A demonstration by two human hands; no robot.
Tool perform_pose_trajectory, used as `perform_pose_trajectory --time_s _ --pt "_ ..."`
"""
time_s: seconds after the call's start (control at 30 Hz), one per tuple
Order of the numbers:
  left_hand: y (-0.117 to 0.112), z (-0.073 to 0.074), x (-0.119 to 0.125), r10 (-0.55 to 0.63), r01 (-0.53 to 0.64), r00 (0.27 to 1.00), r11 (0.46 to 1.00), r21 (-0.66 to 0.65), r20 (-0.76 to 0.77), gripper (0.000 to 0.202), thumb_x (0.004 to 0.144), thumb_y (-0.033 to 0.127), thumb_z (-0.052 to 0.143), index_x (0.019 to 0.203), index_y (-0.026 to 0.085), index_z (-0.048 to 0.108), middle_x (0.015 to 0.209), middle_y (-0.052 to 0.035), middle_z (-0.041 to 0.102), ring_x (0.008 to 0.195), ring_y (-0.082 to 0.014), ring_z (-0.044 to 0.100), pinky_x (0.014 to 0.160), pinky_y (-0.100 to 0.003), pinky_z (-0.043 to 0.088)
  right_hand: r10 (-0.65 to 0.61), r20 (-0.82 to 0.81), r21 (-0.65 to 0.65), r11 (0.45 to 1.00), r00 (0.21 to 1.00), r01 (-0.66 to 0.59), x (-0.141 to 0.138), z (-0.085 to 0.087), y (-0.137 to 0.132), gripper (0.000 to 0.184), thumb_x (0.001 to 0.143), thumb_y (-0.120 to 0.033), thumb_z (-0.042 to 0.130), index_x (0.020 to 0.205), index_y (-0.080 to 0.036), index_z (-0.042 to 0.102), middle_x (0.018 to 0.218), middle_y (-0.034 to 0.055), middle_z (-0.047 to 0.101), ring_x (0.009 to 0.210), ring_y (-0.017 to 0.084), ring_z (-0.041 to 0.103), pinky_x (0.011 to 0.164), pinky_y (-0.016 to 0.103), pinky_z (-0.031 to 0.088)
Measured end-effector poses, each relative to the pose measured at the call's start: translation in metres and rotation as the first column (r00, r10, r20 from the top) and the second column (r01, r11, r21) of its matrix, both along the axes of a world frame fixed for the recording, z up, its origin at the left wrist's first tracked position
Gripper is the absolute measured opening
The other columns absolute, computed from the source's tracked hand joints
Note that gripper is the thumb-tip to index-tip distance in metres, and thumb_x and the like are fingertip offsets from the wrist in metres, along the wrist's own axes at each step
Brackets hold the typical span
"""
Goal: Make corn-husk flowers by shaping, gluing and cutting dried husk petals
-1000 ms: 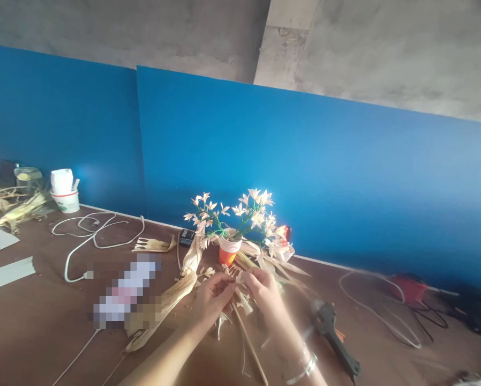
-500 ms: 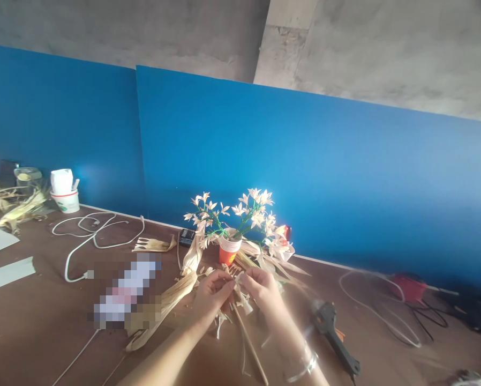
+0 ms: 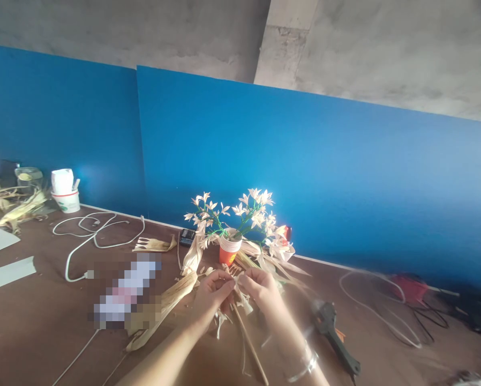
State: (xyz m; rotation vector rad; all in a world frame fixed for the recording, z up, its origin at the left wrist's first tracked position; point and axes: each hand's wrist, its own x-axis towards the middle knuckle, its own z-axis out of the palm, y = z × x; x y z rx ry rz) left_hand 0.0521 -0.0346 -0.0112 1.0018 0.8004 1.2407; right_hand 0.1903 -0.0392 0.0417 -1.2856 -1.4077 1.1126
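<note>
My left hand [image 3: 213,294] and my right hand [image 3: 261,287] meet low in the middle of the view, thumbs and forefingers pinched. Between their fingertips is a small pale piece of corn husk [image 3: 237,280], its exact shape hard to make out. Beneath them a thin stick [image 3: 248,340] slants toward me, with husk scraps [image 3: 220,320] around it. Just behind my hands stands a stack of red and white paper cups [image 3: 230,251], holding green-stemmed stalks with cream husk flowers [image 3: 258,214].
A dark glue gun [image 3: 332,332] lies right of my right forearm. Long dried husks [image 3: 168,305] and a blurred-out rectangle [image 3: 126,289] are on the left. A white cable [image 3: 98,230] curls farther back. A blue partition [image 3: 305,171] edges the brown table [image 3: 59,300].
</note>
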Motion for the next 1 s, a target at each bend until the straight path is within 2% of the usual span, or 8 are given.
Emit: perform_pose_trajectory --time_s 0.23,0.43,0.63,0.73,1.0 --pt "-0.0007 0.0029 -0.0009 -0.034 0.035 0.999 0.999 -0.024 0.037 0.039 0.071 0.049 0.078 0.084 0.016 0.062 0.046 0.0045 0.06 0.03 -0.0054 0.041 0.033 -0.017 0.028 0.038 0.01 -0.011 0.999 0.999 -0.038 0.0036 -0.004 0.0034 0.029 0.076 -0.037 0.061 0.057 -0.018 0.05 0.052 -0.0052 0.044 0.05 0.008 0.033 0.049 0.024 0.024" --pt "0.0002 0.0013 0.0001 0.001 0.0 0.999 1.0 -0.024 0.047 0.041 0.067 0.052 0.079 0.079 0.017 0.062 0.043 0.0054 0.058 0.029 -0.0051 0.04 0.031 -0.016 0.027 0.076 0.056 0.026 0.997 0.996 -0.078 0.0029 -0.0049 0.0038 0.027 0.076 -0.037 0.062 0.059 -0.018 0.053 0.052 -0.0052 0.044 0.052 0.009 0.033 0.049 0.023 0.024" --pt "0.0014 0.0006 0.0 0.012 -0.01 0.999 0.999 -0.037 0.043 0.042 0.066 0.053 0.079 0.079 0.017 0.062 0.044 0.0058 0.057 0.029 -0.0052 0.039 0.031 -0.017 0.027 0.046 0.087 0.072 0.996 0.995 -0.053 0.0022 -0.0069 0.0057 0.032 0.08 -0.04 0.058 0.058 -0.017 0.056 0.052 -0.0038 0.047 0.052 0.01 0.036 0.05 0.024 0.026" --pt "0.0006 0.0014 -0.0001 0.011 -0.01 0.999 0.999 -0.034 0.039 0.041 0.066 0.052 0.079 0.078 0.017 0.062 0.044 0.0054 0.057 0.03 -0.0055 0.04 0.032 -0.017 0.028 0.047 0.043 0.064 0.997 0.998 -0.05 0.0008 -0.0055 0.0056 0.037 0.081 -0.046 0.058 0.059 -0.016 0.059 0.052 -0.0043 0.045 0.052 0.01 0.036 0.051 0.025 0.027" --pt "-0.0002 0.0016 0.0006 -0.002 0.004 0.999 0.999 -0.038 0.043 0.037 0.069 0.049 0.078 0.073 0.016 0.063 0.044 0.0048 0.057 0.03 -0.0046 0.039 0.032 -0.017 0.025 0.007 -0.087 0.008 1.0 0.996 -0.006 -0.0033 -0.0031 0.0001 0.031 0.074 -0.045 0.067 0.066 -0.016 0.064 0.055 -0.0036 0.051 0.054 0.01 0.041 0.052 0.024 0.031"
